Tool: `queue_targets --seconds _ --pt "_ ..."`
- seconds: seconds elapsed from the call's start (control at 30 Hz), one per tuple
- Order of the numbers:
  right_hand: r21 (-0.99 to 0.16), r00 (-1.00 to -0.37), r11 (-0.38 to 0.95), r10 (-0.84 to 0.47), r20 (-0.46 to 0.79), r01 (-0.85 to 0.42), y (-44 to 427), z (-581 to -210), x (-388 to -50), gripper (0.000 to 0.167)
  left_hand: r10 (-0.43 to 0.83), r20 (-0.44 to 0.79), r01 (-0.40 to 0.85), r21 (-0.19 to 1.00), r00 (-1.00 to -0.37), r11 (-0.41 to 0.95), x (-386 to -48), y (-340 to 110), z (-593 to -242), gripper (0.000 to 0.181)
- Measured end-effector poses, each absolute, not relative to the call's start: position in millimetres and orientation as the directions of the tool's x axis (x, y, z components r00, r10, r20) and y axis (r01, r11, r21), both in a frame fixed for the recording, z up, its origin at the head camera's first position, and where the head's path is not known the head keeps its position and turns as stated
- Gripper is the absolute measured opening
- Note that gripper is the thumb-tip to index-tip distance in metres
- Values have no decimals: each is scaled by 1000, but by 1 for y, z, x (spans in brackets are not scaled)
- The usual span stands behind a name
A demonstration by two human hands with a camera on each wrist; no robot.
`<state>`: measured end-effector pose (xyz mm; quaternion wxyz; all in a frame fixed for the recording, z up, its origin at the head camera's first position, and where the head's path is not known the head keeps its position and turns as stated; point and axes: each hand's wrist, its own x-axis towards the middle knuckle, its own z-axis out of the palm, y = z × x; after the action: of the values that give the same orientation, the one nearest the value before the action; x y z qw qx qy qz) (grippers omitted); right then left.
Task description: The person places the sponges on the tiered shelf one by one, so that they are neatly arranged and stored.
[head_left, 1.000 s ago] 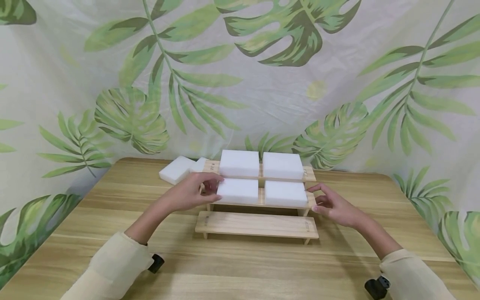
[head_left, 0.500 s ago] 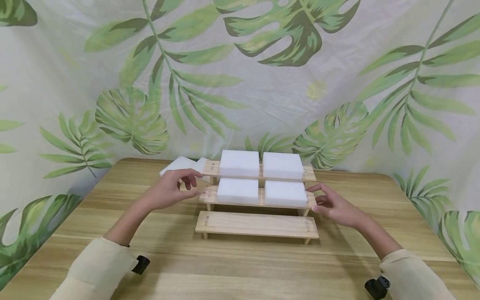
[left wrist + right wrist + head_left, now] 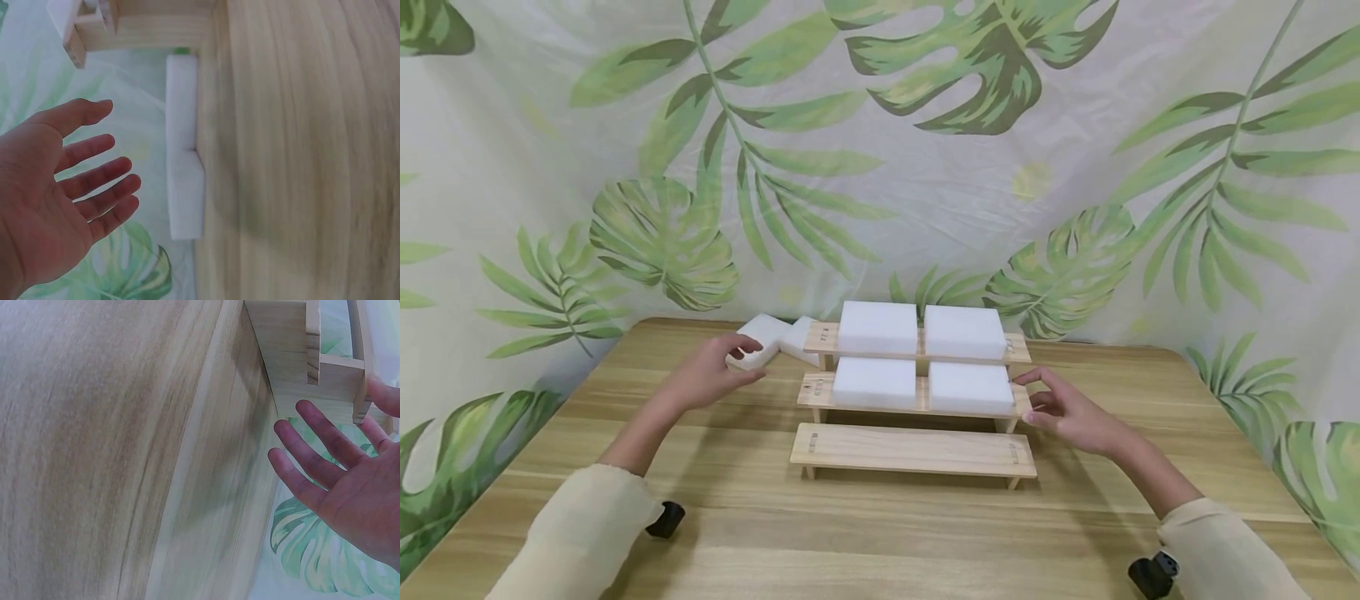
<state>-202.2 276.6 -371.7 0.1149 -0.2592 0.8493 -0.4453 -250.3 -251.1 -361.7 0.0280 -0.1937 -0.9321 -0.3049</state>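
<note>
My left hand [image 3: 703, 375] is in the air left of a three-tier wooden display stand [image 3: 913, 448], thumb and fingers apart and nothing between them. In the left wrist view its palm [image 3: 47, 206] shows, fingers loosely extended. Behind it on the table lie two white foam blocks, one left [image 3: 765, 331] and one right [image 3: 802, 340], touching each other. My right hand [image 3: 1072, 414] pinches the right end of the stand's middle tier between thumb and index finger; its other fingers [image 3: 319, 434] are spread. Two white foam blocks [image 3: 875, 382] sit on the middle tier, two more [image 3: 878, 327] on the top tier.
The stand stands on a wood-grain table [image 3: 880, 533], its lowest tier bare. A leaf-printed cloth [image 3: 940, 192] hangs behind the table's back edge. A black camera is worn at each wrist, by the cream sleeves [image 3: 583, 517].
My left hand has let go of the left block on the middle tier and moved left towards the loose foam blocks. The right hand has stayed in place.
</note>
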Motion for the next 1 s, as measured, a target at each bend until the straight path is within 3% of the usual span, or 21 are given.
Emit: queue_targets --seconds 0.17,0.37,0.63,1.0 --pt "-813 -848 484 -529 22 -323 278 -373 -203 43 325 104 328 537 -940 777 -258 -261 -368 53" --pt "-816 -844 477 -535 27 -328 277 -373 -202 43 369 67 354 484 -927 800 -264 -267 -378 59" --pt "-818 -840 470 -541 30 -332 277 -371 -202 44 385 105 393 404 -917 826 -263 -268 -384 57" --pt "-819 -840 473 -542 22 -326 279 -371 -202 46 328 98 341 350 -940 872 -254 -267 -374 49"
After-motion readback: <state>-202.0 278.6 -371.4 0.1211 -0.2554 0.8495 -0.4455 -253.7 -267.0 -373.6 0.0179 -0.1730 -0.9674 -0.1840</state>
